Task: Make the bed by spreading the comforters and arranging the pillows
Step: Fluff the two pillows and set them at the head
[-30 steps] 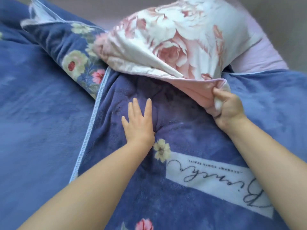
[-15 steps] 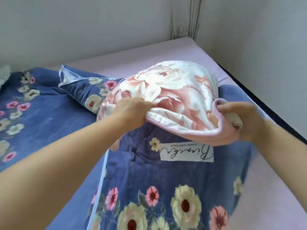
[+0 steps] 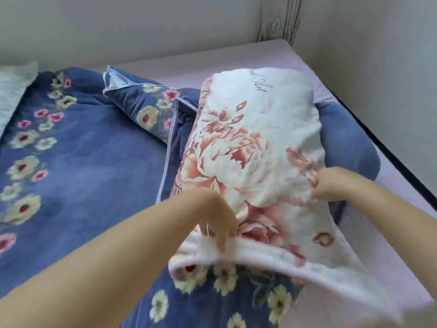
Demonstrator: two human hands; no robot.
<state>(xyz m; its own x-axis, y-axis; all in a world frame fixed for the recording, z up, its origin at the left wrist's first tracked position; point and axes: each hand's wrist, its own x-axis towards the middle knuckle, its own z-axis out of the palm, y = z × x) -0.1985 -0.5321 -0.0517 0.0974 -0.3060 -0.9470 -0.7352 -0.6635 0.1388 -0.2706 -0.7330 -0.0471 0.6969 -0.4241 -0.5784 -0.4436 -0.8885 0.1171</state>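
A white comforter with pink peonies (image 3: 255,147) lies as a thick roll on top of a folded blue floral comforter (image 3: 350,143) at the right of the bed. Its near end is unrolled toward me, with the pink hem hanging loose. My left hand (image 3: 217,221) pinches that hem at its left side. My right hand (image 3: 331,183) grips the white fabric at the roll's right side. A second blue floral comforter (image 3: 78,157) is spread over the left of the bed. One blue floral pillow (image 3: 146,107) rests behind it, against the roll.
The pale pink sheet (image 3: 402,245) shows along the right edge, where the dark bed frame (image 3: 390,157) meets the wall. Grey walls close the far side and the right. A light grey cloth (image 3: 11,91) lies at the far left.
Both hands have pulled the white peony comforter's near end toward me, so it unrolls over the folded blue one and hides its label. My right hand has shifted onto the roll's right side.
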